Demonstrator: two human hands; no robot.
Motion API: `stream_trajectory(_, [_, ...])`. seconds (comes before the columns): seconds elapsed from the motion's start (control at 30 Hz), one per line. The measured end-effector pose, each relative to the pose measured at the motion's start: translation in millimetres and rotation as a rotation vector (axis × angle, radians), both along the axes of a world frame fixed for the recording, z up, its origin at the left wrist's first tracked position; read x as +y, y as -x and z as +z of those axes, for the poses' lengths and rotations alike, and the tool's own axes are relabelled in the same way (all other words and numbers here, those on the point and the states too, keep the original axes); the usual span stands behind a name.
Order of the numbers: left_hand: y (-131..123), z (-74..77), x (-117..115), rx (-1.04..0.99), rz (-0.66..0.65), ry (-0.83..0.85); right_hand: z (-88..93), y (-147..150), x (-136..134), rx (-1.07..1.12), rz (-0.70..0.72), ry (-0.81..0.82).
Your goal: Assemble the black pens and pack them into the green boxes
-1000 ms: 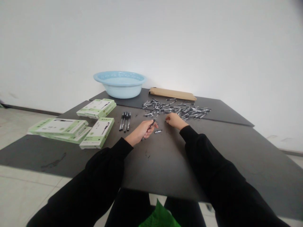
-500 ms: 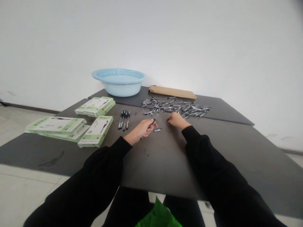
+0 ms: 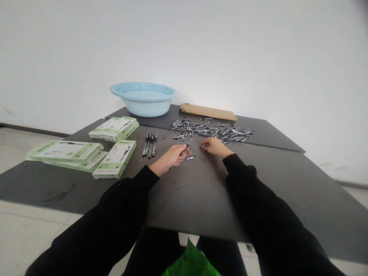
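Note:
A dark pen barrel [image 3: 184, 149] with its thin tip pointing up and away is in my left hand [image 3: 173, 154], whose fingers are closed round it. My right hand [image 3: 214, 147] pinches a small silvery piece [image 3: 202, 146] just above the dark table, in front of the pen pile. One short silver and black piece [image 3: 190, 157] lies on the table beside my left fingertips. To the left of that hand, several capped pens [image 3: 149, 145] lie side by side. Behind my right hand spreads a loose pile of pen parts [image 3: 230, 134], with smaller pieces [image 3: 184, 126] at its left.
Green and white boxes [image 3: 115, 159] lie at the left, some stacked [image 3: 113, 128]. A light blue basin [image 3: 146, 107] stands at the back left. Near the wall lies a flat brown cardboard package [image 3: 208, 112]. A seam crosses the dark table [image 3: 273, 184] behind the pile.
My right hand now shows a small silvery piece between its fingertips, and its wrist has shifted slightly right. My left hand still holds the barrel. The whole view has shifted a little.

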State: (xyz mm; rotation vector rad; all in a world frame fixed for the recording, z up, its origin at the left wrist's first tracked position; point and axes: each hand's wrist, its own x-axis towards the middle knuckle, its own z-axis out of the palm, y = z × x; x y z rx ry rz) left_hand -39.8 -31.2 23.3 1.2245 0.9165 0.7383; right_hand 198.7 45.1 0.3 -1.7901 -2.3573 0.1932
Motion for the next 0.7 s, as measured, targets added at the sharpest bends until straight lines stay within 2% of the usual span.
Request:
stream_trajectory(0.27, [0,-0.8,0,0.021,0.003,-0.023,5.6,14,-7,-0.140,0.119,-0.001])
stream_trajectory(0.43, [0,-4.5,2,0.031,-0.019,-0.024,12.4,26,-38,-0.188,0.149,-0.053])
stream_trajectory(0.53, [1,-9.7,6,0.029,-0.059,-0.033,19.2,20,-64,-0.200,0.193,-0.115])
stream_trajectory(0.6, [1,-13.0,7,0.020,-0.085,-0.031,22.6,9,-79,-0.101,0.171,-0.143])
stream_trajectory(0.7, [-1,-15.0,3,0.002,-0.133,-0.038,24.6,-8,-94,0.235,0.089,-0.187])
